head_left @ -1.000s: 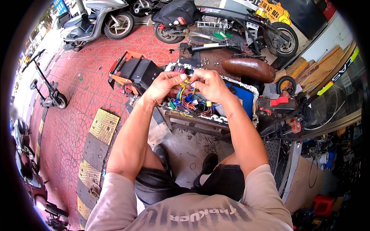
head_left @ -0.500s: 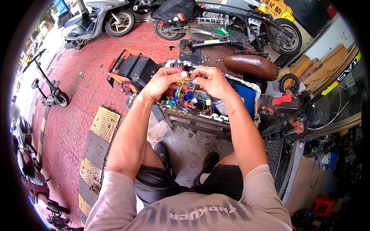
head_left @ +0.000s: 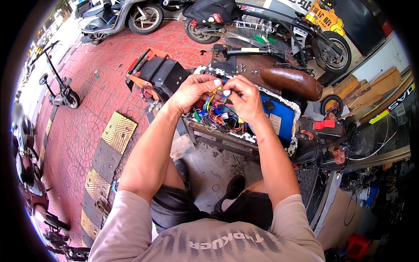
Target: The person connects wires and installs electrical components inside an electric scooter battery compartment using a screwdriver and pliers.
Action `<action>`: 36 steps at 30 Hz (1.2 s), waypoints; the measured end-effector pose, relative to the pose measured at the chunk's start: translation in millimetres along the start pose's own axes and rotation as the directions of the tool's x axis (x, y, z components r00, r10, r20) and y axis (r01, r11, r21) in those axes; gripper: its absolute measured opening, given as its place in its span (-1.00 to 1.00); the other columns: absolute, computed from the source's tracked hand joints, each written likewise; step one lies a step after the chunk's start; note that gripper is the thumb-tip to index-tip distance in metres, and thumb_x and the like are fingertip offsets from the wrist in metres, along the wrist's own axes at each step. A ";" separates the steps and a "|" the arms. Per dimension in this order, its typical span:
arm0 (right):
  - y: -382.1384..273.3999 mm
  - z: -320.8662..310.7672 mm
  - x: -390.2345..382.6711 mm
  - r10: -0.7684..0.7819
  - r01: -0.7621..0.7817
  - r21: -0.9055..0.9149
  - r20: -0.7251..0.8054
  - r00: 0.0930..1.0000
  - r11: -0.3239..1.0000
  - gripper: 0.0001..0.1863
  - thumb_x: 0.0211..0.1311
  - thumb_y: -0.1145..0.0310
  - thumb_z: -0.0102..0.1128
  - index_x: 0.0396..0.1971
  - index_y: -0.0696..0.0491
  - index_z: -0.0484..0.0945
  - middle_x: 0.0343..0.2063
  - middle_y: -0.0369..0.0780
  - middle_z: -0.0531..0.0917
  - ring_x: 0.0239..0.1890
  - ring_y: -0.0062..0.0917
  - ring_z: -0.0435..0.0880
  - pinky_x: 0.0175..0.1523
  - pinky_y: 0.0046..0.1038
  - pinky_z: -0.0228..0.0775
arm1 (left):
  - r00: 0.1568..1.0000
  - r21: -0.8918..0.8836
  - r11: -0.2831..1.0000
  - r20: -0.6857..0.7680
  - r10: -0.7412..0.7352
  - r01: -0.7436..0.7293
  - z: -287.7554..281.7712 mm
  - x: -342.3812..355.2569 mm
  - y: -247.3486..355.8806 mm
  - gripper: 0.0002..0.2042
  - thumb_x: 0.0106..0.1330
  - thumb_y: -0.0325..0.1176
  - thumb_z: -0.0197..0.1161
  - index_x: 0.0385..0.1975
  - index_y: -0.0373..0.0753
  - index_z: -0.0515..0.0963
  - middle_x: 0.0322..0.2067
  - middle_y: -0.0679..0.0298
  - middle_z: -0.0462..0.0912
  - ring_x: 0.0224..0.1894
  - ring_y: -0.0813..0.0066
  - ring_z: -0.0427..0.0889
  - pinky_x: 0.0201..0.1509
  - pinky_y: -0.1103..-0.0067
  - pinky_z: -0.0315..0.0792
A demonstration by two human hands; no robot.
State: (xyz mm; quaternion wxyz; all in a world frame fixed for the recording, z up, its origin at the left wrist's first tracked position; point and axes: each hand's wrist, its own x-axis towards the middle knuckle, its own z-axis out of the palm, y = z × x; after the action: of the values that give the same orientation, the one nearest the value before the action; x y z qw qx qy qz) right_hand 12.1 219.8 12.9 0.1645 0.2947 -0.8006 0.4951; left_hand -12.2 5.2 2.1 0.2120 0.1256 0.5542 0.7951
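Observation:
Above an opened vehicle body, my left hand (head_left: 192, 91) pinches a thin yellow wire (head_left: 213, 91) between thumb and fingertips. My right hand (head_left: 245, 98) is closed close beside it, its fingertips on what looks like a thin wire, mostly hidden by the fingers. Both hands' fingertips nearly meet. Below them a tangled bundle of coloured wires (head_left: 213, 115), with several plugs among them, fills the near side of the compartment. A blue battery-like block (head_left: 283, 124) lies to the right of the wires. Ragged white foam (head_left: 295, 114) lines the compartment's edge.
A brown seat (head_left: 292, 83) lies behind the compartment, with loose screws (head_left: 241, 68) nearby. A black box with an orange frame (head_left: 159, 74) sits to the left. Wooden boards (head_left: 371, 89) and a small tyre (head_left: 331, 106) are at right. Parked scooters (head_left: 118, 17) stand at the back.
The whole view has shifted slightly, with the scene sitting lower and further right. My right hand has turned a little, and its fingers are curled more. Both hands stay together above the wires.

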 end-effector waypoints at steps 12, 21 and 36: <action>5.6 -18.1 -3.2 0.387 -0.486 0.345 0.319 0.865 0.803 -0.86 0.35 0.64 0.20 -0.15 0.15 0.62 -0.23 -0.37 0.66 -0.15 -0.68 0.63 -0.01 -0.49 0.59 | 0.880 0.506 0.847 -0.313 0.358 -0.165 -10.2 5.8 0.4 -0.68 0.42 -0.26 0.35 -0.02 -0.40 0.68 -0.30 0.23 0.75 -0.21 0.54 0.67 -0.01 0.52 0.56; -49.6 -22.1 -17.1 0.011 0.021 -0.235 0.134 0.991 0.972 -0.67 0.15 0.70 0.21 -0.10 0.05 0.65 -0.24 -0.11 0.56 -0.13 -0.10 0.64 -0.08 -0.21 0.52 | 0.884 0.807 0.589 -0.248 0.396 -0.038 25.0 11.8 0.8 -0.49 0.21 0.01 0.47 0.02 -0.27 0.70 -0.20 -0.02 0.77 -0.13 0.07 0.77 -0.01 0.32 0.58; -84.6 5.5 -54.4 -0.133 0.169 -0.499 0.109 0.985 0.850 -0.70 0.11 0.54 0.23 -0.11 0.09 0.65 -0.23 -0.17 0.52 -0.03 -0.24 0.50 0.07 -0.17 0.29 | 0.978 0.787 0.594 0.051 0.202 -0.164 41.3 68.1 -0.3 -0.51 0.23 -0.36 0.52 0.14 -0.38 0.60 -0.10 0.13 0.76 -0.09 0.42 0.69 0.05 0.46 0.56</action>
State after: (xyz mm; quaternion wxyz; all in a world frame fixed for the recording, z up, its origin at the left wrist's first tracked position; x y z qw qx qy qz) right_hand 107.9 203.3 39.1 0.2463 0.3203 -0.8820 0.2424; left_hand -54.0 71.9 14.0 0.0404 0.2447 0.8351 0.4911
